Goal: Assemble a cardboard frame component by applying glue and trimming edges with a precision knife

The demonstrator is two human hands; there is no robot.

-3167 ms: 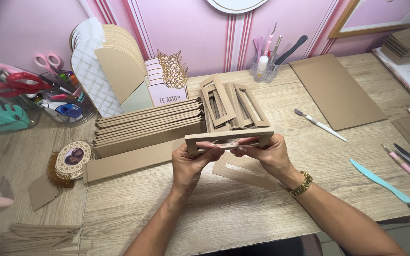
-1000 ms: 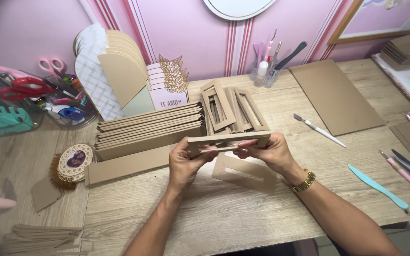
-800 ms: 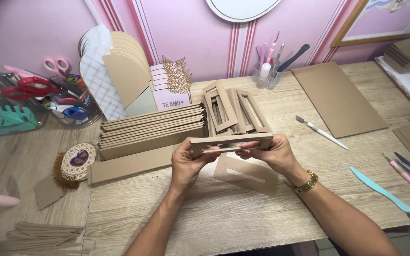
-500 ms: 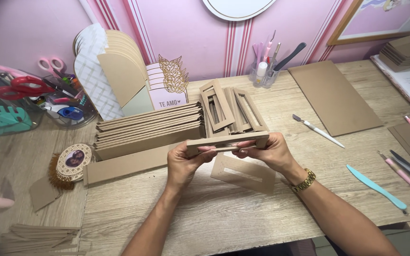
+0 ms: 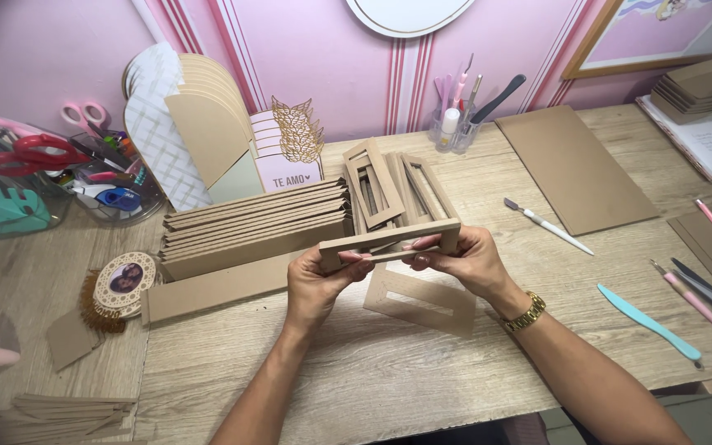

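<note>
Gripping a brown cardboard frame [image 5: 389,239], left hand [image 5: 316,284] clamps its left end, right hand [image 5: 463,262] its right end, held above the wooden surface [image 5: 372,371]. Flat frame cutout [image 5: 419,298] lies just below; more frames [image 5: 389,185] stacked behind, w/ cardboard strips [image 5: 253,227] to the left.

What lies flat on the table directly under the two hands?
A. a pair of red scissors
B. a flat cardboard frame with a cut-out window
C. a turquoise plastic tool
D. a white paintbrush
B: a flat cardboard frame with a cut-out window lies on the table just below the left hand and the right hand, which hold another cardboard frame above it.
</note>
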